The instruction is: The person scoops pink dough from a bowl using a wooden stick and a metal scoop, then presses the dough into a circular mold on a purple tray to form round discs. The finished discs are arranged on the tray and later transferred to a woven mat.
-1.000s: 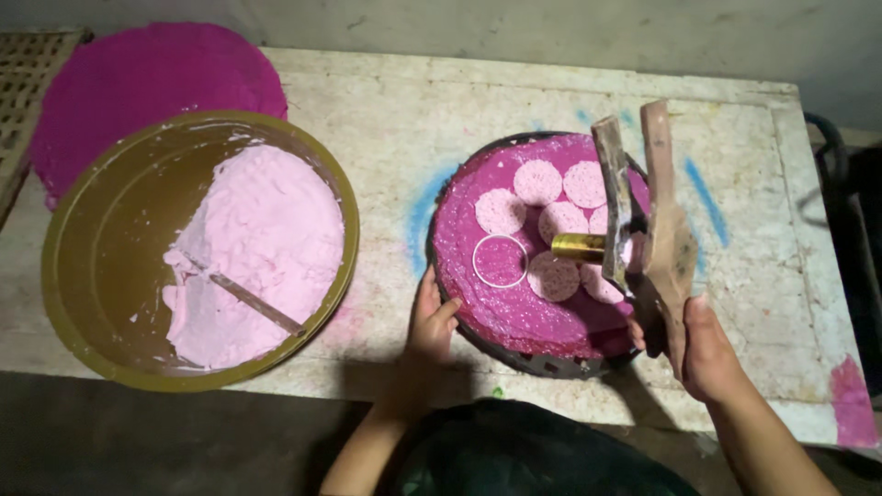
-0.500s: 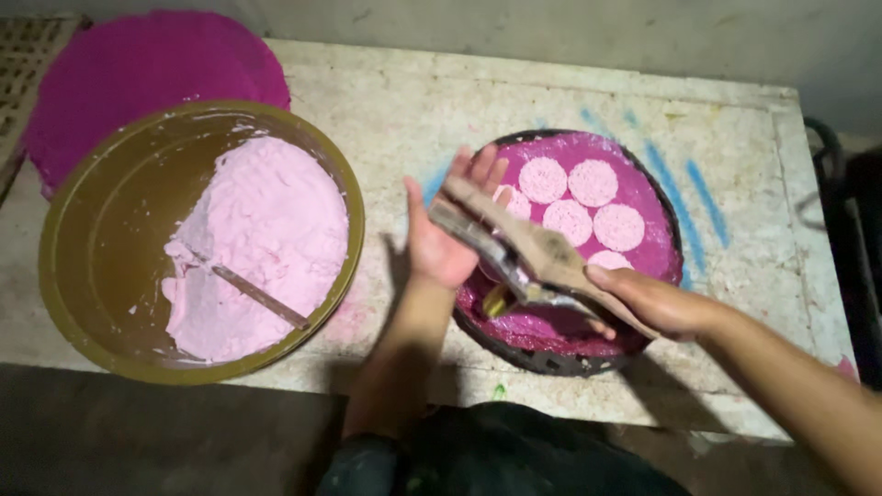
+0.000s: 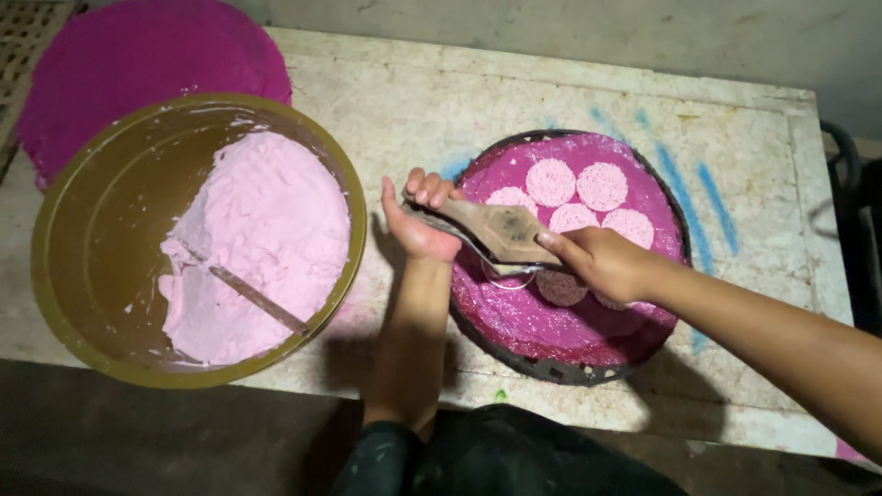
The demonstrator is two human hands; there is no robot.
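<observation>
At the far left corner of the table a magenta round mat is lying partly off the edge. Just in front of it a wide olive bowl is sitting near the left edge, holding a heap of pale pink paste with a thin stick lying in it. Right of the bowl, the left hand is standing palm up, its fingers curling around the far end of a wooden press tool. The right hand is gripping the tool's other end, fingers clenched over it. The tool is hanging just above the near left part of a round dark tray, which is sitting toward the right side of the table. The tray is carrying a magenta layer with pale pink discs grouped at its far side. Blue streaks are marking the table beyond the tray.
</observation>
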